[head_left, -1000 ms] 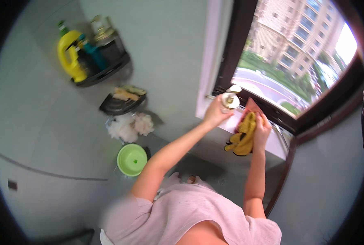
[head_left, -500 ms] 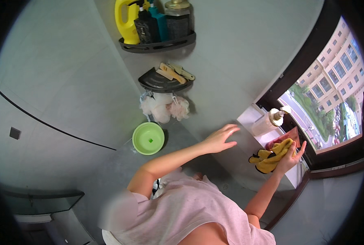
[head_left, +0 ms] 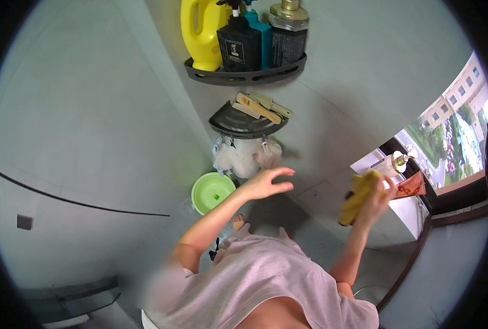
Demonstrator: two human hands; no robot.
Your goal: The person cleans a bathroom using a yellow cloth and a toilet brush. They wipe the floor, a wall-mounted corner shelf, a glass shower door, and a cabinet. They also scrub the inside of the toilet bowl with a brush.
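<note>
My right hand (head_left: 376, 202) is closed around a crumpled yellow cloth (head_left: 358, 198) with dark edging. It hangs at the near side of the white window ledge (head_left: 409, 215), blurred by motion. Just beyond that hand, on the ledge, are a pump bottle (head_left: 385, 163) with a gold-coloured neck and a reddish tube (head_left: 411, 185). My left hand (head_left: 266, 184) is in the air with thumb and fingers apart, holding nothing. Below it and to its left, a light green basin (head_left: 201, 193) stands on the floor with a small dark green patch inside.
A dark corner shelf (head_left: 244, 78) carries a yellow jug (head_left: 203, 49) and several pump bottles. Under it, a smaller shelf (head_left: 230, 122) holds brushes or combs (head_left: 259, 108), with bath puffs (head_left: 244, 156) hanging below. The window frame (head_left: 457, 189) borders the right side.
My right hand has lifted the yellow cloth off the window ledge and moved it left. The left hand, still open, has shifted left. The whole view has turned, so the shelves sit further right.
</note>
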